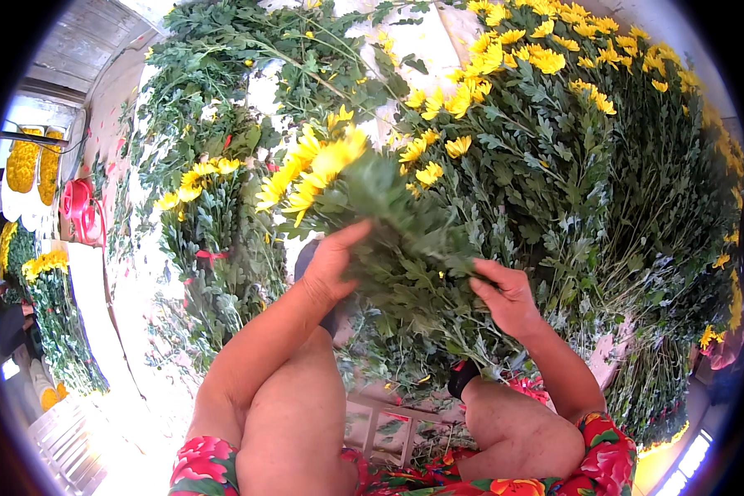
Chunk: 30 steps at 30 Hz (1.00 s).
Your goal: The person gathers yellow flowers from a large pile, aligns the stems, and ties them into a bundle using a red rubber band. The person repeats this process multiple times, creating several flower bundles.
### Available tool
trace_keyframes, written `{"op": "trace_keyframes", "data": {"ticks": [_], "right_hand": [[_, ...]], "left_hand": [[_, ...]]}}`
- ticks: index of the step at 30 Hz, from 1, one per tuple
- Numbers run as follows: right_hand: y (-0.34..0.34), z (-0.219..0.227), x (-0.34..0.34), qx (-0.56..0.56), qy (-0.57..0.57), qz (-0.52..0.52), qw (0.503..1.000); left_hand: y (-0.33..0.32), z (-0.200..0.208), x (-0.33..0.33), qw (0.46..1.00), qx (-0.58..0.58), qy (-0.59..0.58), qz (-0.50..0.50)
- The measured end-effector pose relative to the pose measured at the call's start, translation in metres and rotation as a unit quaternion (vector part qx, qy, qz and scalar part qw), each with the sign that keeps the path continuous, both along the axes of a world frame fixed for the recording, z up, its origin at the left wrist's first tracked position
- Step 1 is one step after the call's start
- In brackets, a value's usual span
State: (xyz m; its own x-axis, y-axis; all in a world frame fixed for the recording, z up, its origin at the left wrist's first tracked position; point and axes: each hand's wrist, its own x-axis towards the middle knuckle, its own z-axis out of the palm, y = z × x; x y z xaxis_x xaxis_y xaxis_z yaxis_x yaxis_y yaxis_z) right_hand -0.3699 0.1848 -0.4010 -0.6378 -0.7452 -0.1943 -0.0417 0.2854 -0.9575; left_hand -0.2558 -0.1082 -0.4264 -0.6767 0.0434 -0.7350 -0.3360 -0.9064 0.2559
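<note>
A bunch of yellow chrysanthemums (pixel 409 285) slants across in front of me, its flower heads up and to the left, its leafy stems down and to the right. My left hand (pixel 335 264) is closed round the bunch below the blooms; its fingertips are hidden behind the leaves. At the right side of the same bunch, my right hand (pixel 507 296) grips leafy stems between thumb and fingers. The upper leaves and some blooms are smeared by motion.
A large heap of chrysanthemums (pixel 546 165) fills the right side. Left of me lies a smaller bundle (pixel 211 223) with a red tie (pixel 212 255). Leafy cuttings (pixel 198 74) cover the far left. A red ribbon roll (pixel 78 201) sits near the left edge, above a slatted stool (pixel 66 442).
</note>
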Motion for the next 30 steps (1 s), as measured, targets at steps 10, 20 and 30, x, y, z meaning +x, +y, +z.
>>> {"op": "trace_keyframes", "data": {"ticks": [10,20,30], "right_hand": [[-0.069,0.038,0.002,0.048,0.251,-0.024,0.967],[-0.065,0.007,-0.001,-0.058,0.187,-0.065,0.978],[-0.074,0.009,0.016,-0.033,0.111,-0.108,0.987]], "left_hand": [[0.02,0.018,-0.012,0.999,0.002,0.045,-0.003],[0.014,0.034,-0.015,0.998,0.017,0.059,-0.009],[0.023,0.029,-0.016,0.998,-0.009,0.056,-0.006]]}}
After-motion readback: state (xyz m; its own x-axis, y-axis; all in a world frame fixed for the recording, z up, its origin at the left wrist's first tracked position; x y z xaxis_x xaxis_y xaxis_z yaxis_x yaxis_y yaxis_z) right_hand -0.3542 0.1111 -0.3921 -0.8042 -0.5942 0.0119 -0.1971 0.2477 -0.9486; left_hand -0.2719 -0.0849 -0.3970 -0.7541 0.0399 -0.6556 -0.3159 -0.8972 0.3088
